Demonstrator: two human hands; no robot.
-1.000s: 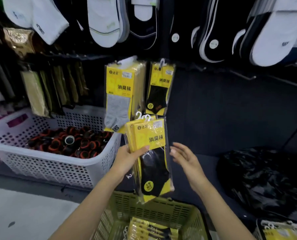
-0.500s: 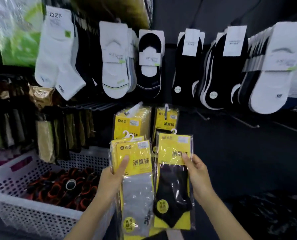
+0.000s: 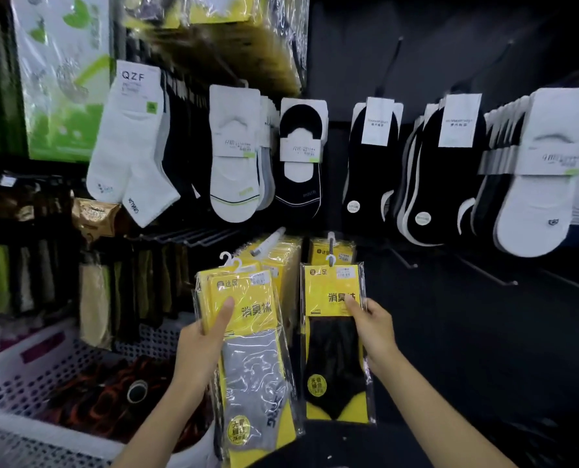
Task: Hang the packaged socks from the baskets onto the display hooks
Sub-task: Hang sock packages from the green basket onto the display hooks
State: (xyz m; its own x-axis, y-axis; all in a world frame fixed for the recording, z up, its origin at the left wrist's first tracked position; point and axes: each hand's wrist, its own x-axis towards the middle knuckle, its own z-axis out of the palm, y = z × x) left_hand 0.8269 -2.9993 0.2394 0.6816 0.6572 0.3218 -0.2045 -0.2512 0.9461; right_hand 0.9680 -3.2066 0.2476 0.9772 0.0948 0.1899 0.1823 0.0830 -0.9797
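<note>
Head view: the left hand (image 3: 202, 346) grips a stack of yellow packs (image 3: 247, 366), grey sock foremost. The right hand (image 3: 374, 327) pinches a single black-sock pack (image 3: 335, 352) at its right edge, with its white hanger (image 3: 330, 261) just below the display hook (image 3: 331, 240), which already carries a like pack. Recommended: keep the pack upright, align the hanger's opening with the hook tip and slide it fully back before letting go, pinching firmly as the film looks slippery.
</note>
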